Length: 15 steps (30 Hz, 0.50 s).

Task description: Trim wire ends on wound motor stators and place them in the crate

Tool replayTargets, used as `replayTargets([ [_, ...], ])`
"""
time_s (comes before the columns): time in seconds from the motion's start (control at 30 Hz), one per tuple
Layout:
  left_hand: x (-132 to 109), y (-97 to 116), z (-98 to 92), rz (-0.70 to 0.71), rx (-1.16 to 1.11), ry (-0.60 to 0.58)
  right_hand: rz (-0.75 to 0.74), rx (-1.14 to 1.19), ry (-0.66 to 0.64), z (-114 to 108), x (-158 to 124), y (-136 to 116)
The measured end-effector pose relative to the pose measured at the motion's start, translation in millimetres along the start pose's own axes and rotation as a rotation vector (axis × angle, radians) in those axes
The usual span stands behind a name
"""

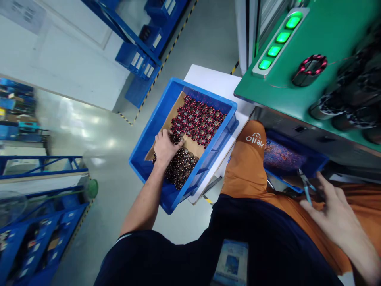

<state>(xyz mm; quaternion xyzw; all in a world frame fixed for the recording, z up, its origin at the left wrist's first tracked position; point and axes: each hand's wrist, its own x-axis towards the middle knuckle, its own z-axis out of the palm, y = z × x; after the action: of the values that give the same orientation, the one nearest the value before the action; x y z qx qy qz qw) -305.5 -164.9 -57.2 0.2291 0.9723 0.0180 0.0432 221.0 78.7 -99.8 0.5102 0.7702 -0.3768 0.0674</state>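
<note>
My left hand [166, 147] reaches into a blue plastic bin [145, 137], thumb and fingers closed around a dark ring-shaped stator core [175, 138]. Beside it in the bin, stator cores with red wire windings [198, 117] stand in rows on brown cardboard [177, 104]. Darker cores [181, 169] fill the near part. Over my lap, my right hand [336, 210] holds small cutting pliers [306, 186] with light blue handles; their jaws point away from me. Part of the grip is shadowed.
A green worktop [285, 85] carries a single red-wound stator [311, 69], several larger stators [351, 95] and a strip of lit green buttons [278, 43]. Below it sits a blue tray of wire scraps [282, 155]. The bin rests on a white table [202, 77]. Blue racks [139, 51] stand beyond.
</note>
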Motion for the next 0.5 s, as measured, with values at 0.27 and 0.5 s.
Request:
replayTargets([
  [0.27,6.0,145.6,-75.6,0.744,-0.794,0.177,-0.080,0.070,0.035,-0.1,-7.4,-28.4],
  [0.5,11.4,317.2,-85.0,1.001,-1.001,-0.154,-0.126,0.132,0.046,-9.5,-30.2,-37.7],
])
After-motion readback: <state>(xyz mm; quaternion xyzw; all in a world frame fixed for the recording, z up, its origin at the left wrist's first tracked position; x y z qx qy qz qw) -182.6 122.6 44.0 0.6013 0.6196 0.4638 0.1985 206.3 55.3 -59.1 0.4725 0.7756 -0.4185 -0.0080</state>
